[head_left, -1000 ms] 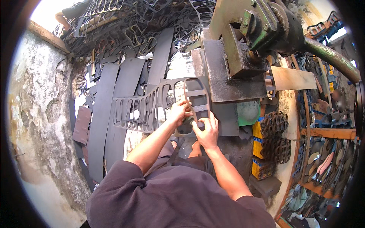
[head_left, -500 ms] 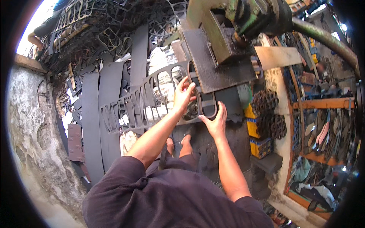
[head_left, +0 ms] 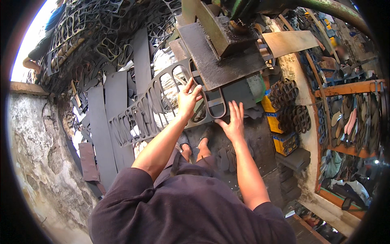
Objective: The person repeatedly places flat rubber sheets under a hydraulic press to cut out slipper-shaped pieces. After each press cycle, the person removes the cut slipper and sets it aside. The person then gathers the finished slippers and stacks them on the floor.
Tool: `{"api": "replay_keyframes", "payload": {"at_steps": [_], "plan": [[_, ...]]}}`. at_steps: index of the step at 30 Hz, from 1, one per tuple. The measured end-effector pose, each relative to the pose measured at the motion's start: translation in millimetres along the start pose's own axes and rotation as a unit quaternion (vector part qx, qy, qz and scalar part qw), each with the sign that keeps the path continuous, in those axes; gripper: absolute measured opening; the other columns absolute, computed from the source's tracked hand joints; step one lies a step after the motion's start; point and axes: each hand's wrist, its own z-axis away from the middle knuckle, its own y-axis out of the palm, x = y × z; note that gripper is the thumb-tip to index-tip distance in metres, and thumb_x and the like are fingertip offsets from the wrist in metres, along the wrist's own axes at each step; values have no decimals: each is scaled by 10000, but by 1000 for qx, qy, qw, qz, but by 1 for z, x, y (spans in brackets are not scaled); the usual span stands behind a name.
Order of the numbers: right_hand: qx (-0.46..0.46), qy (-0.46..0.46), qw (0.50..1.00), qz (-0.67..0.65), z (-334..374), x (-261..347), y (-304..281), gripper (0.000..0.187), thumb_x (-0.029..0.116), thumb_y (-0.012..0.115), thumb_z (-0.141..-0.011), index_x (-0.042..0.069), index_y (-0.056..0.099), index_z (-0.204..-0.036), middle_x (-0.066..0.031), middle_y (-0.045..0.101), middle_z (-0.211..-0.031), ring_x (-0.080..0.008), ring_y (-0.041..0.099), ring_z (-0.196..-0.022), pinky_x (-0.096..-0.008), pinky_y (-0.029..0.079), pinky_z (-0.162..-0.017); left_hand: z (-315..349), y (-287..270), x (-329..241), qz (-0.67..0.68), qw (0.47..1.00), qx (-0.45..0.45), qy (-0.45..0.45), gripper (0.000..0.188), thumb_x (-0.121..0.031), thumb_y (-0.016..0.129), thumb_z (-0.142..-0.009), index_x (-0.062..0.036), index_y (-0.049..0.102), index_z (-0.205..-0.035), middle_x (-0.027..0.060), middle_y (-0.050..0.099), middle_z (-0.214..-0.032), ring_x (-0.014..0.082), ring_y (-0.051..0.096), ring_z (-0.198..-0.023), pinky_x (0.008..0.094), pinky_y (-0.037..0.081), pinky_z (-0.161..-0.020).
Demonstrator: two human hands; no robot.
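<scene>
A long dark sheet (head_left: 164, 106), punched with a row of sole-shaped holes, stretches leftward from the press. My left hand (head_left: 187, 101) grips a strip of it beside the last hole, its fingers bent. A sole-shaped cutting die (head_left: 222, 105), a metal loop with crossbars, lies partly beneath the flat press plate (head_left: 221, 53). My right hand (head_left: 232, 124) is open at the die's near end, fingers stretched and thumb by the rounded tip. The die's far end is hidden under the plate.
Uncut dark strips (head_left: 115, 101) lie to the left, near a worn wall (head_left: 36, 154). Punched scrap (head_left: 109, 40) heaps at the far left. Yellow boxes (head_left: 284, 143) with dark rings stand right, beside a wooden rack (head_left: 349, 87) of soles. A tan board (head_left: 290, 43) juts from the press.
My right hand has loosened from the die's near end, its fingers now stretched. My left hand stays at the punched sheet. The view has shifted slightly.
</scene>
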Motion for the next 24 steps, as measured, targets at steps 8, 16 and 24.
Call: {"api": "replay_keyframes", "payload": {"at_steps": [8,16,24], "plan": [[31,80,994,63,-45,-19,-31,764,484,797,-829,256,543,-1512,-26,465,-1610,-290,272,-1564,-669,129,-1243,-36,-77,46,-273,917,-276,91,593,-208,723,-967,-23,496,-1482,125,679,-1243,190,655,-1057,361,532,-866],[-4,105,994,26,-120,-60,-41,723,511,815,-792,205,638,-1422,-11,467,-1611,-285,258,-1570,-741,75,-1207,-43,-55,-27,10,995,-87,-45,512,-274,665,-1002,-53,532,-1445,81,688,-1257,188,636,-1146,367,458,-1009],[-21,70,995,72,-169,-94,-14,709,575,771,-822,178,650,-1397,-71,494,-1582,-344,229,-1567,-738,53,-1210,-64,-40,-49,-107,976,-176,72,465,-175,688,-997,-18,549,-1411,100,664,-1265,179,628,-1115,334,489,-976]]}}
